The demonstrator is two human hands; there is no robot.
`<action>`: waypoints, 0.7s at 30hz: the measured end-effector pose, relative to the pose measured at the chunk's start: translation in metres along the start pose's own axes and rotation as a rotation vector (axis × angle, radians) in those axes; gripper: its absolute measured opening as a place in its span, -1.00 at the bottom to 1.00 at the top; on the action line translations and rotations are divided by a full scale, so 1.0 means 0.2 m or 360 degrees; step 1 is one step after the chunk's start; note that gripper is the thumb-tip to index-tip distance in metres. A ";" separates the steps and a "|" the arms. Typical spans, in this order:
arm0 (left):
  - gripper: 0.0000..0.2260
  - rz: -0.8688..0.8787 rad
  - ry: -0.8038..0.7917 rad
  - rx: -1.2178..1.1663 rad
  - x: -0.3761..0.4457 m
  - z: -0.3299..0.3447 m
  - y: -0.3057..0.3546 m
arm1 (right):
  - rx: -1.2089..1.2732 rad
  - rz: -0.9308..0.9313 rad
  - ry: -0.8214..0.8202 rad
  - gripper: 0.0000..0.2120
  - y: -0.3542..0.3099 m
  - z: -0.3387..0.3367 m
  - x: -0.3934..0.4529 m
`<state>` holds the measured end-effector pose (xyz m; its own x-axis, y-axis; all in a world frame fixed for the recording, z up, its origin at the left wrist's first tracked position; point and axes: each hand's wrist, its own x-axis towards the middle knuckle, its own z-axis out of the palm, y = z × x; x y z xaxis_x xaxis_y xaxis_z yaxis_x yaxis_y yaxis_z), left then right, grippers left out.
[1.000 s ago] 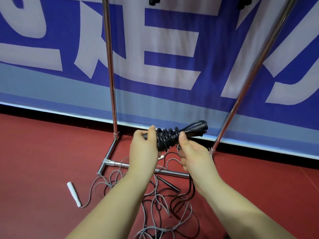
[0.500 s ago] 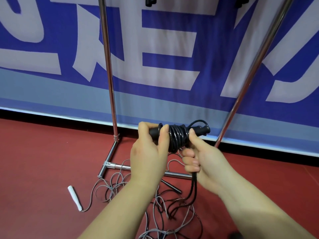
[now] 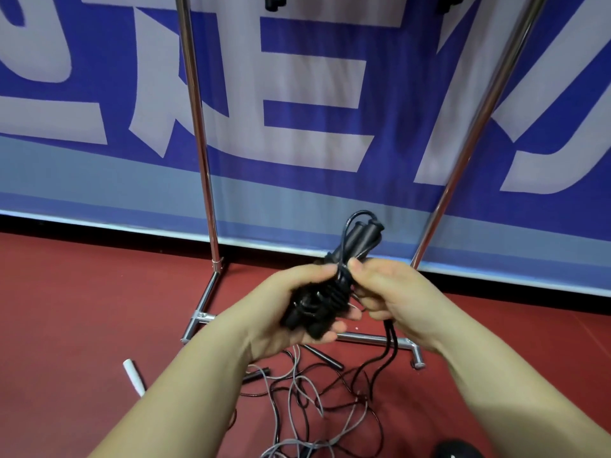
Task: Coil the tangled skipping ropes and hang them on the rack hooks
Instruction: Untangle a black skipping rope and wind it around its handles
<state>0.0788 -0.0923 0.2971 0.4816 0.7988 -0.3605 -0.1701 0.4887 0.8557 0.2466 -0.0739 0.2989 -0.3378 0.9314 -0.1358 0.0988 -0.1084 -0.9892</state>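
A black skipping rope [image 3: 358,241], its cord wound round its two handles, points up and away from me at mid-frame. My left hand [image 3: 291,312] grips the lower end of that bundle. My right hand [image 3: 390,292] pinches the cord beside the wound part, and two loose black strands hang from it to the floor. More tangled grey and black ropes [image 3: 317,404] lie on the red floor below my hands. The metal rack [image 3: 201,133] stands just behind, its two poles rising out of view.
A white rope handle [image 3: 134,376] lies on the floor at left. The rack's base bar [image 3: 373,338] crosses under my hands. A blue-and-white banner [image 3: 297,94] covers the wall behind. Dark handles [image 3: 274,1] hang at the top edge.
The bundle has tilted from lying level to pointing up and away. My left hand has slid to its lower end, and my right hand has come closer in on the cord.
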 end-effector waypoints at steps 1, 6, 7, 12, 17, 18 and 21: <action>-0.77 -0.0002 0.0005 0.0042 0.01 0.00 -0.01 | -0.0101 -0.0009 0.0005 -0.73 0.00 0.01 0.00; -0.65 0.0153 0.0161 0.0333 0.02 0.00 -0.04 | -0.0252 -0.0142 0.0038 -0.72 0.01 0.05 -0.02; -0.63 0.0203 0.0232 0.0408 0.02 0.00 -0.04 | -0.0267 -0.0187 0.0082 -0.73 0.01 0.06 -0.02; -0.73 0.0509 0.0628 0.0660 0.05 0.04 -0.07 | -0.0449 -0.0301 0.0325 -0.79 0.04 0.09 0.00; -0.70 0.0535 0.0558 0.0629 0.05 0.03 -0.07 | -0.0514 -0.0310 0.0394 -0.78 0.02 0.08 0.00; -0.70 0.0519 0.0503 0.0573 0.05 0.02 -0.06 | -0.0539 -0.0288 0.0377 -0.77 0.02 0.07 0.00; -0.78 0.0454 0.0436 0.0296 0.05 0.01 -0.05 | -0.0507 -0.0185 0.0296 -0.62 0.00 0.03 -0.02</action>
<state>0.0880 -0.0902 0.2853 0.1876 0.9685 -0.1639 -0.0935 0.1837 0.9785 0.2417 -0.0788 0.2996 -0.1909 0.9815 0.0173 0.3655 0.0875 -0.9267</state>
